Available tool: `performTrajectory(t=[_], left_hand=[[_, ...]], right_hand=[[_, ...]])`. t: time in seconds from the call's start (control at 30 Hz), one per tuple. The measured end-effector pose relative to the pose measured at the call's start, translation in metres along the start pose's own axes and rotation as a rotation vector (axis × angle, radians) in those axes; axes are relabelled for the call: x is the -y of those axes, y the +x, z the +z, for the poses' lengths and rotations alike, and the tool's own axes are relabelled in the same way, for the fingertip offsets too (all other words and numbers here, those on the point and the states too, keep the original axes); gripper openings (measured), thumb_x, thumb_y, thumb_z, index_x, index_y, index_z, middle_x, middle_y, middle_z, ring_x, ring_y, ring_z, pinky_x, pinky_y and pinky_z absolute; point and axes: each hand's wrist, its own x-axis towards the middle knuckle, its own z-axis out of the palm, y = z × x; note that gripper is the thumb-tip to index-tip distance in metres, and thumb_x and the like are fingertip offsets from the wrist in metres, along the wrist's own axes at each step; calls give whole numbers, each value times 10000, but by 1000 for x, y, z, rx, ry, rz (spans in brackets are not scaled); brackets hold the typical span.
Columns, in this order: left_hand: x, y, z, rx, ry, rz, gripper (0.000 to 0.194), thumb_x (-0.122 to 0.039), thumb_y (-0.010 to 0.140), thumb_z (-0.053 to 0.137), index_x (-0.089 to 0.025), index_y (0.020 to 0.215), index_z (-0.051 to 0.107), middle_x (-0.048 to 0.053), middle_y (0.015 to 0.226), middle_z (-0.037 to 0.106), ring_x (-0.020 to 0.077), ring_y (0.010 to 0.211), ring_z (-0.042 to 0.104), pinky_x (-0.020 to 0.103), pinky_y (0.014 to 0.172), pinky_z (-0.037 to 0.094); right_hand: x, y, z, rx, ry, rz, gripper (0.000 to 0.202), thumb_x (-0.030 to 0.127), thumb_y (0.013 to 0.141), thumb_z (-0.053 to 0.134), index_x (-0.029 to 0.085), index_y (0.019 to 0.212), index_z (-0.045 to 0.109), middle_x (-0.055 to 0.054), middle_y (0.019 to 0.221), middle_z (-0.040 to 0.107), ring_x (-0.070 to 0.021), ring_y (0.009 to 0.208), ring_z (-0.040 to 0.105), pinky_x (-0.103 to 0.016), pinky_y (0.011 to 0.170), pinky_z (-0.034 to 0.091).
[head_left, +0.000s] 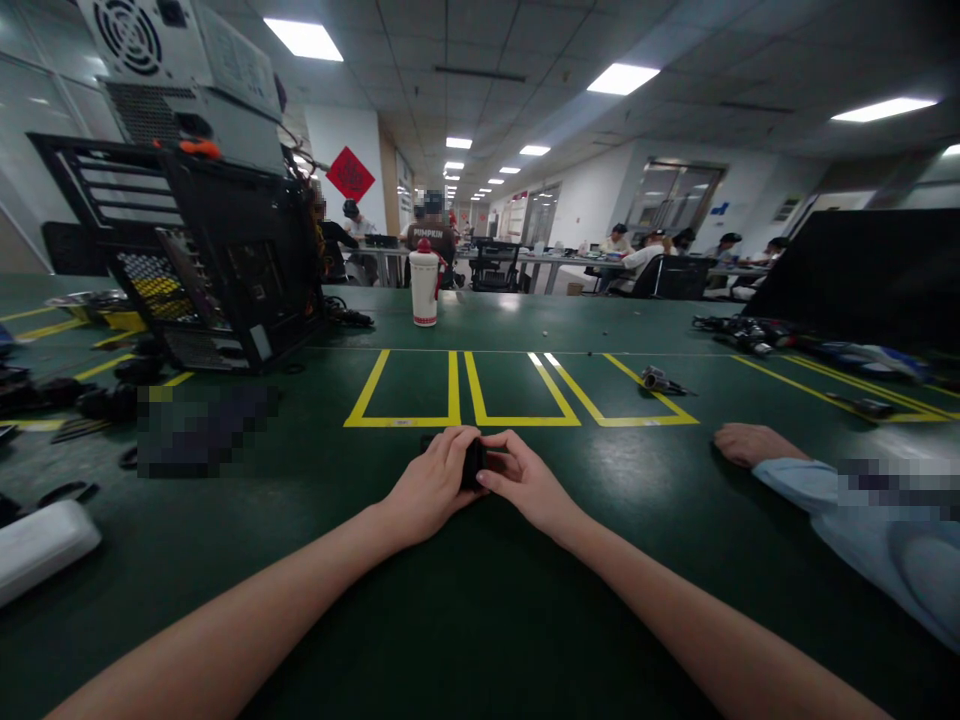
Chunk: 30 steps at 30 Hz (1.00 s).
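Note:
Both hands meet over the green table [480,620], a little nearer than the yellow tape outlines. My left hand [439,480] is closed around a small black object [472,463], its fingers wrapped over the top and far side. On the right side of the same object, my right hand [529,480] pinches with thumb and fingertips. Most of the black object is covered by my fingers, so its kind cannot be made out. It is at or just above the table surface.
A black computer case [225,260] with a power supply [187,60] on top stands at left. A white tumbler [424,285] stands behind the yellow tape [517,421]. A metal connector-like piece [658,380] lies right. Another person's hand [754,445] rests at right. A white case [45,550] lies left.

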Motion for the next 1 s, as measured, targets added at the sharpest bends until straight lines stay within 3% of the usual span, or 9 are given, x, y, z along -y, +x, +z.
performTrajectory(t=[0.1,0.27,0.47,0.7,0.87,1.0], left_hand=[[0,0,0,-2,7,0,626,-229,741,579,-224,1228,187,94,1243,361,253,1126,425,432,873,434],[0,1,1,-28,-5,32,622,-260,739,595,-200,1221,206,97,1214,385,241,1111,434,407,873,439],[0,1,1,-25,-36,26,604,-260,752,571,-237,1221,190,84,1215,383,251,1112,438,447,850,447],[2,-1,1,-19,6,6,650,-225,720,609,-204,1229,205,92,1220,383,245,1109,433,401,856,453],[1,0,1,-30,-6,21,624,-281,745,588,-217,1227,197,84,1224,380,241,1114,433,409,855,455],[-1,1,0,-25,-19,15,610,-275,747,583,-225,1219,201,87,1214,381,253,1109,439,429,846,456]], right_hand=[[-1,-2,0,-10,-7,-53,267,192,711,596,231,947,478,-8,1041,505,-175,1088,469,-370,948,378],[-3,1,2,-60,-6,-56,151,231,752,546,219,895,498,-13,993,520,-183,1045,495,-354,864,439],[-1,2,1,-43,31,29,275,229,750,548,230,1012,467,-28,1099,499,-185,1034,504,-378,881,427],[1,-2,4,10,100,12,298,178,688,618,234,921,440,-9,1032,502,-170,1007,515,-376,890,416],[-5,0,4,-50,63,-20,141,234,764,532,229,888,466,-12,973,516,-172,942,537,-340,777,470],[-4,2,2,-61,28,-27,192,222,762,535,233,945,479,-14,1017,511,-170,983,518,-355,851,436]])
